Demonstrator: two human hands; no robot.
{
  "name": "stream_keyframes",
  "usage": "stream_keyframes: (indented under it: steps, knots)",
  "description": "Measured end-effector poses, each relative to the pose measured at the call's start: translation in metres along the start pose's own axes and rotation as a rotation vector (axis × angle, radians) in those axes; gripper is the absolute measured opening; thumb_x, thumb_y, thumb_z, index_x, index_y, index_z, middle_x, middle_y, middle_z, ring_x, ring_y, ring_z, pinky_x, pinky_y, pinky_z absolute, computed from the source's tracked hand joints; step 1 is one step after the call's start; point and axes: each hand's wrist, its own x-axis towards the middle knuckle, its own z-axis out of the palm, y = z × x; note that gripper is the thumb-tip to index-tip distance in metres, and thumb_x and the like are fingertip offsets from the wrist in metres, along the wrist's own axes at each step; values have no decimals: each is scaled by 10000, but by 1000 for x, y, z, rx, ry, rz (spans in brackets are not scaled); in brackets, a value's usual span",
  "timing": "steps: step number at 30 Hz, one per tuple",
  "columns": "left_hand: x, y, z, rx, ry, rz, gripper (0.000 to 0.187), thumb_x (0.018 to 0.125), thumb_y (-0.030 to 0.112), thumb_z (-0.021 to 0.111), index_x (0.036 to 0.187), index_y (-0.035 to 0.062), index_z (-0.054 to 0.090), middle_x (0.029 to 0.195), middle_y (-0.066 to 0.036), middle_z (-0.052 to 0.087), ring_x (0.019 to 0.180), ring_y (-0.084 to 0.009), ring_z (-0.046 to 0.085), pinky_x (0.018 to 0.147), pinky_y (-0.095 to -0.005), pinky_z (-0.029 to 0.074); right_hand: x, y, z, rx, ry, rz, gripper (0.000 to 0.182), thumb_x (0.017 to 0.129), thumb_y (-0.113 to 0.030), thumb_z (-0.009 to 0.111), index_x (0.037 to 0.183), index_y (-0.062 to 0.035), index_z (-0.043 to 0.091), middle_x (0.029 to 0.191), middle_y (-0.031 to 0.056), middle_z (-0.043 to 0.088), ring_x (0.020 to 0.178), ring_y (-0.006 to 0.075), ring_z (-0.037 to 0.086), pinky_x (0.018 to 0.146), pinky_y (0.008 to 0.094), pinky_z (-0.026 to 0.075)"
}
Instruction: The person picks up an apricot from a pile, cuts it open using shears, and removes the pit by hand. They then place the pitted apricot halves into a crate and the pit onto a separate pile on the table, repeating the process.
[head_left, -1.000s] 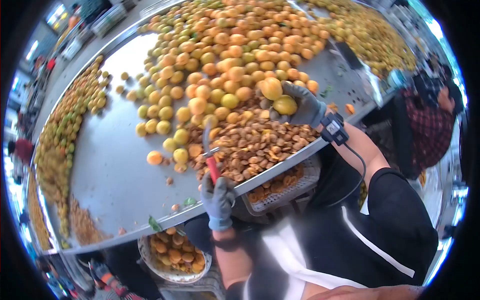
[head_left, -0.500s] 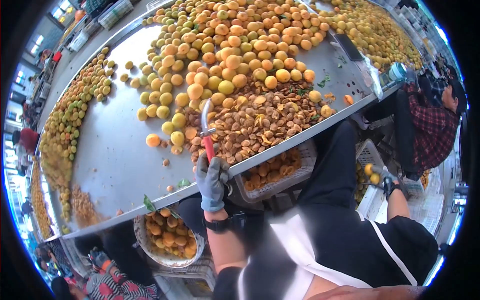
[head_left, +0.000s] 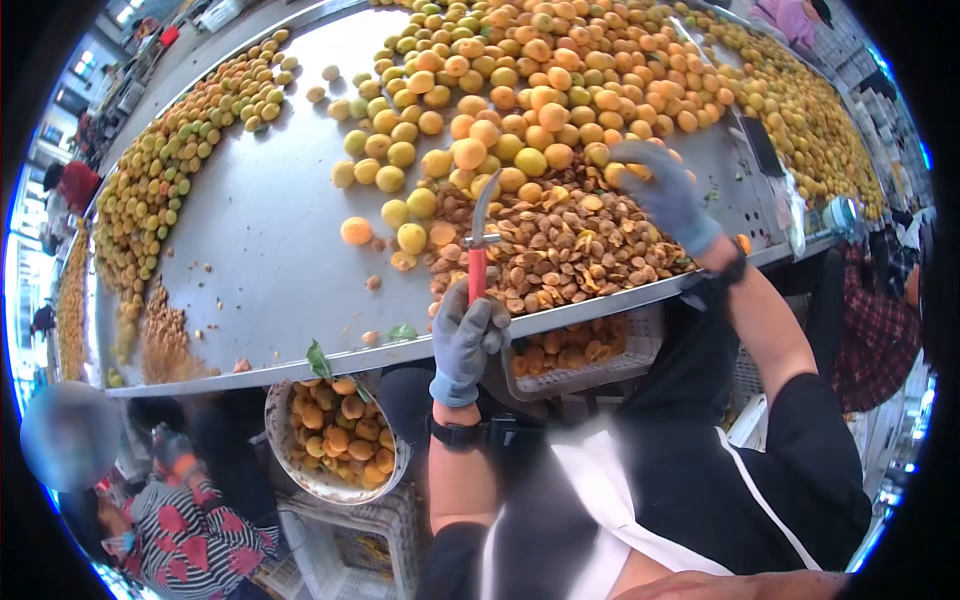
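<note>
My left hand, in a grey glove, is closed around the red handle of a small hooked knife. Its curved blade points up, over the near side of a heap of brown apricot pits. Stretched out over the table, my right hand is gloved too and smeared by motion. It hovers at the right front of the whole apricots, just beyond the pits. Whether its fingers touch or hold a fruit cannot be made out.
Below the metal table's edge sit a crate of apricot halves and a white bucket of orange fruit. A phone lies at right. Co-workers sit on both sides, one in striped sleeves, one in plaid.
My right hand has swung from the crate at lower right, where it held yellow fruit, up over the apricot pile. My left hand keeps its hold on the knife. The view has shifted.
</note>
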Motion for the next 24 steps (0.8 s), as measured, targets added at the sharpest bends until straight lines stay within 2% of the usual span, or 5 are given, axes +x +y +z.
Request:
stream_keyframes:
  steps: [3,6,8,11,24]
  knots:
    - [-4,5,-8,3,6,19,447,910,282,603,1236,3,477,751,-42,571,511,-33,420,468,-164,355,84,-45,106,65,-256,-425,261,795,-154,675,1049,-101,648,1061,83,634,970,296,607,853,373,488]
    - [-10,9,-12,-72,33,48,428,912,254,587,1238,-2,481,747,-43,572,511,-39,430,471,-170,369,137,-83,191,-26,-409,-592,292,811,-108,620,1103,-126,630,1142,85,600,1036,278,589,889,391,475]
    - [-13,14,-17,-55,68,30,431,910,253,589,1240,-3,480,742,-43,570,515,-42,439,474,-174,380,163,-101,228,-388,-848,-314,328,811,-109,579,1133,-150,619,1161,100,582,1060,286,581,872,398,483]
    - [-14,19,-20,-43,95,22,442,905,249,598,1247,-4,477,731,-47,571,528,-47,464,486,-180,400,170,-89,266,-496,-871,-120,341,814,-108,587,1150,-155,627,1233,115,549,1161,285,542,898,393,492]
    - [-13,24,-13,-136,-28,-163,471,868,162,601,1276,-11,442,753,-38,568,556,-53,455,500,-191,376,198,-68,267,-356,-1068,-209,353,769,-115,576,1114,-158,638,1240,73,566,1100,282,560,912,416,465]
